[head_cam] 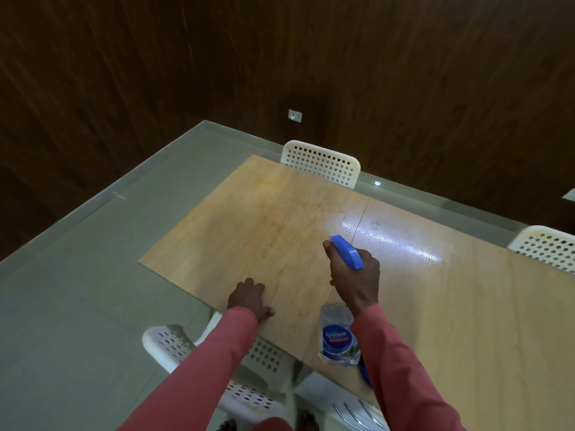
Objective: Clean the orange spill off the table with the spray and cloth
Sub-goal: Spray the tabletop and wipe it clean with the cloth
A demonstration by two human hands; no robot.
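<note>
A light wooden table (451, 306) carries a faint orange stain (280, 213) smeared across its far left part. My right hand (354, 275) grips a clear spray bottle (339, 337) with a blue label by its neck. The bottle's blue trigger head (347, 251) points away over the stain. My left hand (250, 298) rests on the table's near left edge, fingers curled over it. A strip of blue (364, 371) peeks out under my right sleeve; whether it is the cloth I cannot tell.
White perforated chairs stand at the far side (320, 163), at the right (547, 247) and below my left arm (174, 343). A bright glare (395, 241) shines on the tabletop. The floor (77, 306) is grey tile, the walls (280, 57) dark wood.
</note>
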